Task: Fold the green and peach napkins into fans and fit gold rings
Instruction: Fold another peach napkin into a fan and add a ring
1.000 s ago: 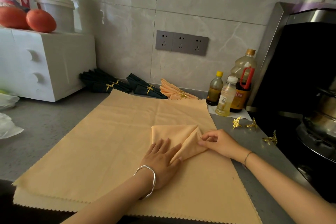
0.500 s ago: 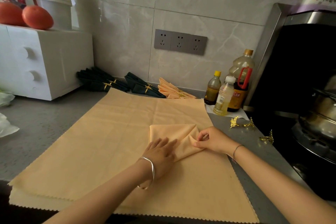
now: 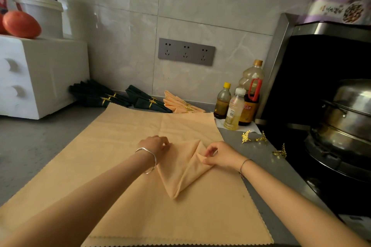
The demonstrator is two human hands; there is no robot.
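Observation:
A folded peach napkin (image 3: 183,170) lies as a narrow triangle, tip towards me, on a stack of flat peach napkins (image 3: 124,146). My left hand (image 3: 155,144) pinches its upper left corner. My right hand (image 3: 217,154) pinches a fold on its right edge. Three loose gold leaf rings (image 3: 246,136) (image 3: 262,138) (image 3: 280,152) lie on the grey counter to the right. Finished green fans with gold rings (image 3: 100,97) (image 3: 148,102) and a finished peach fan (image 3: 180,104) rest against the back wall.
Three bottles (image 3: 234,108) stand at the back right. A steel pot (image 3: 345,118) sits on the black stove at the right. A white drawer box (image 3: 34,74) with an orange fruit (image 3: 21,24) and a white tub stands at the left.
The folded napkin has gone from a wide flat shape to a narrower triangle. My left hand lifted off its flat press and moved up to pinch the left corner. The right hand kept its pinch.

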